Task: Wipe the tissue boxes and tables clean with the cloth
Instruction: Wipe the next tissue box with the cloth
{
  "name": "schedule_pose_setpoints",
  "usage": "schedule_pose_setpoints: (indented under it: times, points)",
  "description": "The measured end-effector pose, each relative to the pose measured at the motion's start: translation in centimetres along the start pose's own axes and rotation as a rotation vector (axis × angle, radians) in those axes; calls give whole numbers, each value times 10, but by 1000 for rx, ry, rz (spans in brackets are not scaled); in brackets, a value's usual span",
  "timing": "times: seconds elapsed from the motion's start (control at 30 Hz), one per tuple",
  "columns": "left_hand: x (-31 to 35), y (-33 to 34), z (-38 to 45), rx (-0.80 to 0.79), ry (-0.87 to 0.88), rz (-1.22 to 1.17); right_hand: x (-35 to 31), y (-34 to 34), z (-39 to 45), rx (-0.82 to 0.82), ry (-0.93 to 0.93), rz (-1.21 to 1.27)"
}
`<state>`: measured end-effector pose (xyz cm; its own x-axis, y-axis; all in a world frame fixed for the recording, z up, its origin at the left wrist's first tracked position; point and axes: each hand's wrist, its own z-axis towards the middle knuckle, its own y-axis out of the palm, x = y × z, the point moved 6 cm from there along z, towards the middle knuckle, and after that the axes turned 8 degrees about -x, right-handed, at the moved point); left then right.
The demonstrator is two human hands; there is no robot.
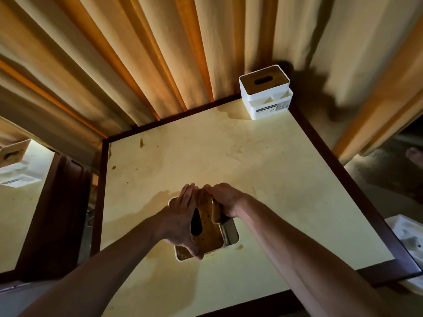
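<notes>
Wiping the near tissue box [206, 234] calls for a steady brace and a firm, even stroke. Sits near the middle of the bench [274, 179], toward the near edge, wooden lid up, slot showing dark.

Left hand [183, 216] laid along the box's left side, fingers straight, thumb reaching down toward the near corner: a brace, not a clamp. Right hand [225, 201] curled over the far right corner, gripping there; cannot tell whether a cloth is bunched under it, since none shows plainly.

Best kept that way: left palm pressing against the push so the box does not skate on the damp-looking bench top. Stroke along the lid's length, past the slot rather than into it, then down the white side walls and the open tray on the right.

Still to do, by the look of it: brown spots toward the far left of the bench, and the second tissue box [266, 93] at the far right corner.
</notes>
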<state>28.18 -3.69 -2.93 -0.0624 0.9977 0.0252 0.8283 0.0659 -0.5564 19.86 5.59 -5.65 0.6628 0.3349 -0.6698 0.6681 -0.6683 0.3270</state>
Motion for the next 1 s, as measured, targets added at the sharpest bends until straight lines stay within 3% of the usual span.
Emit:
schedule_pose_setpoints:
  times: [0.17, 0.23, 0.33, 0.5, 0.57, 0.77, 1.0]
  points:
    - [-1, 1, 3, -7, -14, -1, 20, 3, -12, 266, -219, -390]
    - [-2, 3, 4, -10, -20, 2, 29, 2, -26, 357, -301, -429]
    - [-2, 4, 5, -11, -23, 3, 35, 5, -38, 370, -397, -475]
    - [-2, 3, 5, -12, -25, 14, 31, 9, -43, 381, -380, -601]
    - [-1, 2, 4, -17, -28, -8, 27, 8, -31, 333, -312, -533]
    - [-2, 3, 4, -25, -22, -46, 6, -4, -1, 82, 25, -25]
    - [-2, 5, 4, -30, -14, -42, 5, -4, 15, 29, 62, 137]
